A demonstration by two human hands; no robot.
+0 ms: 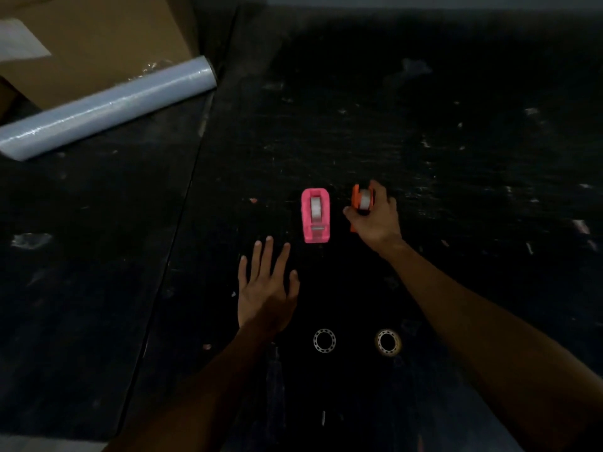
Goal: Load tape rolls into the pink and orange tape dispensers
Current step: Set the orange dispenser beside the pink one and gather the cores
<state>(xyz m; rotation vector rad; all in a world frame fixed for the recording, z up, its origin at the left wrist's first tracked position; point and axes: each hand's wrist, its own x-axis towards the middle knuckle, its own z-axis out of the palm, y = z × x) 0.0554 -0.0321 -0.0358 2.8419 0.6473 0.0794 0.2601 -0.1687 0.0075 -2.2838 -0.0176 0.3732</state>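
A pink tape dispenser (315, 215) stands on the dark table with a clear tape roll seated in it. Just to its right, my right hand (375, 216) is closed over a tape roll (364, 200) sitting in the orange dispenser (355, 194), which my fingers mostly hide. My left hand (265, 288) hovers flat with fingers spread, below and left of the pink dispenser, touching nothing. Two ring-shaped tape cores, one (324, 340) and the other (388, 342), lie near the front between my forearms.
A long roll of clear stretch film (107, 107) lies at the back left, in front of a cardboard box (98, 37). The black table (456, 141) is scuffed and carries small scraps. A seam runs diagonally down its left side.
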